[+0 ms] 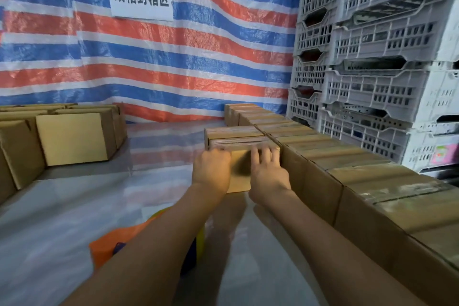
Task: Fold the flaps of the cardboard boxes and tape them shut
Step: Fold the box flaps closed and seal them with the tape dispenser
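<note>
Beyond our grip, striped tarp (173, 57) hanging; crate stack (385, 57) rising right of it. Just right of grip, row of taped boxes (372, 174) running, touching box (239, 171) we are holding. Well left of grip, other boxes (72, 139) waiting. We are curling left hand (211, 169) over box's near top edge; right hand (268, 174) pressing, fingers spread straight. Risk, as we are judging it: uneven push skewing box against neighbour, lifting tape.

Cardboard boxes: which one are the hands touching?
The brown cardboard box in the middle, beside the long row on the right. The left hand curls over its top edge and the right hand presses it; no other box is touched.
</note>
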